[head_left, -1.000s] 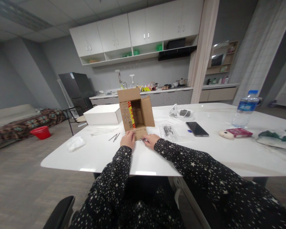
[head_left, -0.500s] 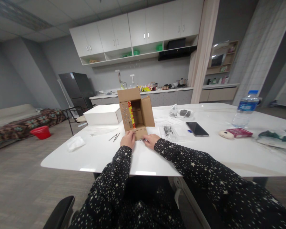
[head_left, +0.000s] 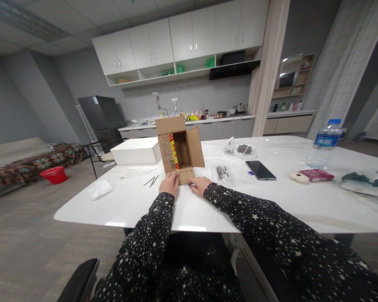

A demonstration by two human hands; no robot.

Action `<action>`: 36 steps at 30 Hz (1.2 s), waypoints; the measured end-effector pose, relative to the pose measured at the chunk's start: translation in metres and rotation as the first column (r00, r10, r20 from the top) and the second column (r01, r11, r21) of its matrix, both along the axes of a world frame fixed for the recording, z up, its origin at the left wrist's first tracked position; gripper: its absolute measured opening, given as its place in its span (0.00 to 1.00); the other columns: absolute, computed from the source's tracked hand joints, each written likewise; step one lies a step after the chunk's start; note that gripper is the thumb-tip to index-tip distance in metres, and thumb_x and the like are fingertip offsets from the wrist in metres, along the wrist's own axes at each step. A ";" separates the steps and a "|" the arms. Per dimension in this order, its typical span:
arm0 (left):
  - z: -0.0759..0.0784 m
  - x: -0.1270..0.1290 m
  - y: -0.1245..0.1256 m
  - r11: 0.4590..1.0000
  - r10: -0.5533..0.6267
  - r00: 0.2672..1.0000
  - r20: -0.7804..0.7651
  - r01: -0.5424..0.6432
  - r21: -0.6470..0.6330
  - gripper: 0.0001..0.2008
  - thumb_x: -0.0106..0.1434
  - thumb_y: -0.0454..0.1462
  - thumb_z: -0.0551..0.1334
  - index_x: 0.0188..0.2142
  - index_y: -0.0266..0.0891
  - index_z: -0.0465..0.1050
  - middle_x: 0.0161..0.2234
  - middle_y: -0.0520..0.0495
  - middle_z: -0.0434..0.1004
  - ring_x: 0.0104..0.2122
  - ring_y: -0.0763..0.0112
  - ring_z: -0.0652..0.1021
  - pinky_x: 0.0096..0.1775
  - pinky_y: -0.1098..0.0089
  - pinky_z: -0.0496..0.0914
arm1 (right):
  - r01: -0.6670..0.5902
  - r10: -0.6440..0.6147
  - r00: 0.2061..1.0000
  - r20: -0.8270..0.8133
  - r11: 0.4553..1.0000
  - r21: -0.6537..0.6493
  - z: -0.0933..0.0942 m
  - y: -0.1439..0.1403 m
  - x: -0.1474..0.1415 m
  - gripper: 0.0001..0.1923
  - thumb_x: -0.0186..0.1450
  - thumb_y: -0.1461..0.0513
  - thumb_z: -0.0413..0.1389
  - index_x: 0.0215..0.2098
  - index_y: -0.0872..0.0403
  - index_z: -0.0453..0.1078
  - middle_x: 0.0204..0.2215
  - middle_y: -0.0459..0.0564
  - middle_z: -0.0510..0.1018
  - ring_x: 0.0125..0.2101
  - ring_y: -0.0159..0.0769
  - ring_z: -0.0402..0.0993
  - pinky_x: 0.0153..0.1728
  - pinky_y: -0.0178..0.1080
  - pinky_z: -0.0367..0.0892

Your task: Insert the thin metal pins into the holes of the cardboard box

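Observation:
A small brown cardboard box (head_left: pixel 183 149) stands on the white table with its mouth facing me and its flaps spread. Red-and-yellow tape runs down its left flap, and the inside I can see holds nothing. My left hand (head_left: pixel 169 184) is closed at the left edge of the near, lower flap. At that flap's right corner, my right hand (head_left: pixel 200 185) is closed too, fingers curled on the cardboard. The fingertips of both hands are partly hidden. Left of my left hand lie a few thin metal rods (head_left: pixel 151 180).
A white box (head_left: pixel 135 151) sits behind on the left, with a crumpled tissue (head_left: pixel 100 190) nearer me. To the right are a clear tray of small metal parts (head_left: pixel 223 175), a phone (head_left: pixel 260 170), a water bottle (head_left: pixel 324 143) and a dark pink box (head_left: pixel 317 175).

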State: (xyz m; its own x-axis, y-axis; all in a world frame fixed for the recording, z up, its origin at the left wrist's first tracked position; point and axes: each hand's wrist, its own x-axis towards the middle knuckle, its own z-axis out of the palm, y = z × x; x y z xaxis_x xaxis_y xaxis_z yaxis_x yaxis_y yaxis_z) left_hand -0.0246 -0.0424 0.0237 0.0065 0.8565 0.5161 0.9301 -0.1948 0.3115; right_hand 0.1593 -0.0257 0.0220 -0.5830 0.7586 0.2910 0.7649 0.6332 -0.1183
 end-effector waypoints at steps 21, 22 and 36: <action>0.002 0.002 -0.002 1.000 0.001 1.000 0.022 0.000 -0.024 0.12 0.64 0.35 0.52 0.43 0.41 0.70 0.47 0.44 0.70 0.44 0.66 0.75 0.47 0.67 0.68 | 0.001 -0.001 1.000 -0.005 1.000 -0.008 0.001 -0.002 0.001 0.15 0.65 0.60 0.46 0.46 0.49 0.70 0.38 0.49 0.79 0.38 0.37 0.74 0.39 0.35 0.61; 0.002 0.002 -0.002 1.000 0.002 1.000 0.022 -0.001 -0.027 0.12 0.64 0.35 0.52 0.43 0.41 0.70 0.47 0.44 0.71 0.44 0.66 0.75 0.47 0.67 0.68 | 0.002 -0.002 1.000 -0.005 1.000 -0.009 0.001 -0.002 0.001 0.15 0.65 0.60 0.46 0.46 0.49 0.70 0.38 0.49 0.79 0.38 0.37 0.74 0.39 0.35 0.61; 0.001 0.001 -0.001 0.999 -0.004 1.000 0.031 0.005 -0.034 0.11 0.63 0.35 0.52 0.43 0.41 0.70 0.47 0.44 0.70 0.46 0.66 0.74 0.48 0.67 0.68 | -0.007 0.007 1.000 -0.010 1.000 -0.004 0.000 -0.001 0.001 0.15 0.65 0.60 0.47 0.46 0.49 0.70 0.38 0.48 0.79 0.37 0.37 0.74 0.38 0.35 0.61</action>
State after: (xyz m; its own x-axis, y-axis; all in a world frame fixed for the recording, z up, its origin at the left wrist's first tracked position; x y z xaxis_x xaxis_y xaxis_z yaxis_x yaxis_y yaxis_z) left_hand -0.0233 -0.0438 0.0247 -0.0055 0.8735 0.4868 0.9191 -0.1875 0.3467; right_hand 0.1600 -0.0270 0.0224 -0.5857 0.7553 0.2939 0.7591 0.6383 -0.1279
